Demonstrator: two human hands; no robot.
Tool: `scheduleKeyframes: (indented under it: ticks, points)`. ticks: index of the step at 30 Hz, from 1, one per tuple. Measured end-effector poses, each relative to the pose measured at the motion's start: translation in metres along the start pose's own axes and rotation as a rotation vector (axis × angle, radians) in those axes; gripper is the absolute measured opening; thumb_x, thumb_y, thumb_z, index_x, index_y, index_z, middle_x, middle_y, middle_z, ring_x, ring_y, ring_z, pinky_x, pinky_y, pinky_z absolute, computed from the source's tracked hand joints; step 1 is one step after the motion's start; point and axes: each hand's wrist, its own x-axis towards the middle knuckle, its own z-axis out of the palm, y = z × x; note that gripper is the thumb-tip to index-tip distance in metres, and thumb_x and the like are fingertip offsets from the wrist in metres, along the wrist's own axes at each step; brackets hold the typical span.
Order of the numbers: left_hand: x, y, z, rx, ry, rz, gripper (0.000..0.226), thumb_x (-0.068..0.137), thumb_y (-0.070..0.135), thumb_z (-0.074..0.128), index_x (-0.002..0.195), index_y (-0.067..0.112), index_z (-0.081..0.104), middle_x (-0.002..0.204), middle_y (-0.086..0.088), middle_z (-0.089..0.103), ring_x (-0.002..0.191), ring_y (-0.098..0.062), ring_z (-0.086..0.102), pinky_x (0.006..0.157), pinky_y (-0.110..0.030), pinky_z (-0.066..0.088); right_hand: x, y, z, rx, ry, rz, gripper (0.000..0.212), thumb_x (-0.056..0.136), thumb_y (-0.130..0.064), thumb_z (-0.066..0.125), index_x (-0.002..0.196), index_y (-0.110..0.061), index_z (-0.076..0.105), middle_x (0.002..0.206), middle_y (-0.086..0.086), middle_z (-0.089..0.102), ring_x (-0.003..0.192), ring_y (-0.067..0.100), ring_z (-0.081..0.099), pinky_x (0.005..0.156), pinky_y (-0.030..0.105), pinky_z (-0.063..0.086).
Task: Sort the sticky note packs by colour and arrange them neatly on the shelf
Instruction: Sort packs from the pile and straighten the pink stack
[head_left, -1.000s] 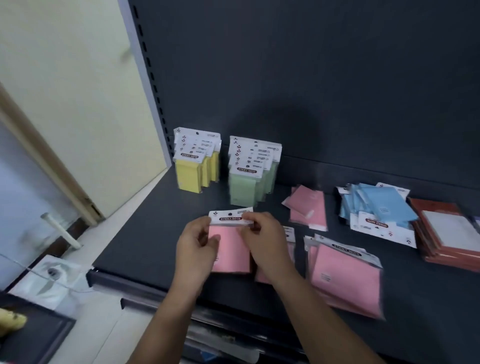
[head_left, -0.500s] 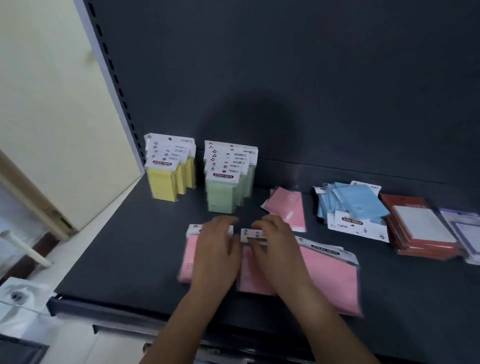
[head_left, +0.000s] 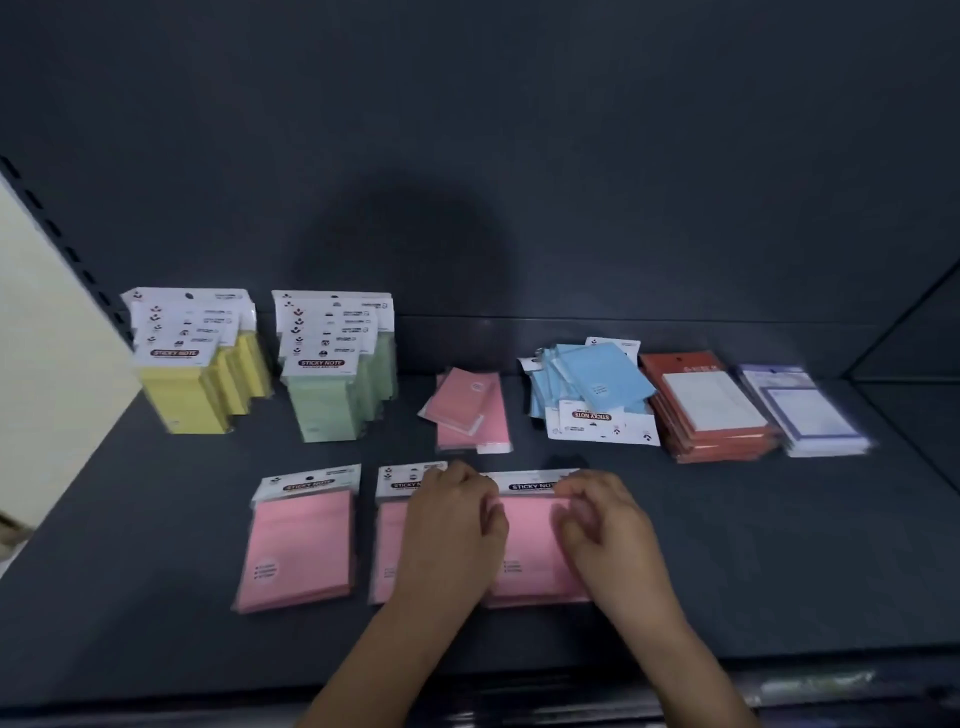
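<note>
Three pink sticky note packs lie flat in a row at the front of the dark shelf (head_left: 789, 551): a left one (head_left: 301, 540), a middle one (head_left: 387, 545) and a right one (head_left: 530, 540). My left hand (head_left: 452, 530) lies over the middle pack, and its curled fingers hold the right pack's left edge. My right hand (head_left: 605, 525) grips that pack's right edge. Behind stand a yellow row (head_left: 187, 400) and a green row (head_left: 327, 405), upright. A small pink pile (head_left: 467, 410) and a loose blue pile (head_left: 597, 384) lie further back.
A stack of red-backed pads (head_left: 706, 415) and purple-framed pads (head_left: 808, 410) lie at the back right. The shelf's dark back panel rises behind everything. A cream wall (head_left: 47, 374) borders the left end, and the shelf's front lip (head_left: 779, 680) runs below my arms.
A pink pack I held in both hands has been laid down at the left. Both hands have moved right, off the first two packs and onto the third pink pack.
</note>
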Motion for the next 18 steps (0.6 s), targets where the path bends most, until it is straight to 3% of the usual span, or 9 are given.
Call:
scheduleKeyframes:
  ticks: [4, 7, 10, 12, 15, 18]
  points:
    - [0.006, -0.007, 0.000, -0.066, 0.041, -0.040, 0.022, 0.071, 0.018, 0.051, 0.080, 0.011, 0.069, 0.084, -0.003, 0.063, 0.082, -0.025, 0.056, 0.076, -0.034, 0.046, 0.003, -0.004, 0.002, -0.113, 0.001, -0.080, 0.023, 0.081, 0.000, 0.061, 0.101, -0.010, 0.066, 0.108, -0.005, 0.055, 0.104, 0.014, 0.052, 0.094, 0.015, 0.034]
    - [0.023, -0.009, -0.006, -0.092, 0.053, -0.099, 0.025, 0.080, 0.015, 0.057, 0.103, 0.010, 0.065, 0.107, -0.006, 0.061, 0.100, -0.026, 0.052, 0.086, -0.031, 0.038, 0.016, -0.020, 0.004, -0.036, -0.049, -0.116, 0.029, 0.084, 0.000, 0.058, 0.109, -0.012, 0.064, 0.110, -0.009, 0.056, 0.105, 0.007, 0.051, 0.086, -0.001, 0.031]
    - [0.045, -0.017, -0.007, -0.063, 0.081, -0.169, 0.043, 0.082, 0.012, 0.060, 0.124, 0.007, 0.052, 0.128, -0.009, 0.052, 0.118, -0.027, 0.045, 0.097, -0.033, 0.033, 0.042, -0.036, 0.019, 0.082, -0.174, -0.109, 0.037, 0.089, -0.005, 0.055, 0.125, -0.012, 0.056, 0.123, -0.004, 0.056, 0.114, 0.008, 0.051, 0.096, 0.011, 0.035]
    - [0.059, -0.021, -0.007, -0.029, 0.029, -0.237, 0.049, 0.083, 0.016, 0.057, 0.129, 0.007, 0.046, 0.131, -0.010, 0.050, 0.122, -0.028, 0.043, 0.099, -0.035, 0.033, 0.059, -0.043, 0.033, 0.182, -0.259, -0.003, 0.045, 0.091, -0.010, 0.054, 0.135, -0.011, 0.045, 0.130, 0.002, 0.052, 0.120, 0.012, 0.048, 0.101, 0.018, 0.034]
    - [0.073, -0.020, -0.005, 0.062, -0.055, -0.311, 0.042, 0.085, 0.019, 0.050, 0.125, 0.007, 0.046, 0.126, -0.012, 0.052, 0.118, -0.031, 0.046, 0.093, -0.036, 0.037, 0.076, -0.047, 0.049, 0.436, -0.285, 0.230, 0.046, 0.091, -0.009, 0.052, 0.136, -0.010, 0.042, 0.124, 0.006, 0.056, 0.115, 0.019, 0.053, 0.100, 0.026, 0.039]
    - [0.079, -0.020, -0.002, 0.083, 0.022, -0.355, 0.039, 0.082, 0.025, 0.055, 0.116, 0.007, 0.051, 0.117, -0.012, 0.054, 0.112, -0.031, 0.048, 0.087, -0.036, 0.037, 0.081, -0.044, 0.053, 0.724, -0.257, 0.346, 0.041, 0.090, -0.003, 0.050, 0.130, -0.012, 0.048, 0.121, 0.008, 0.061, 0.110, 0.021, 0.058, 0.102, 0.033, 0.043]
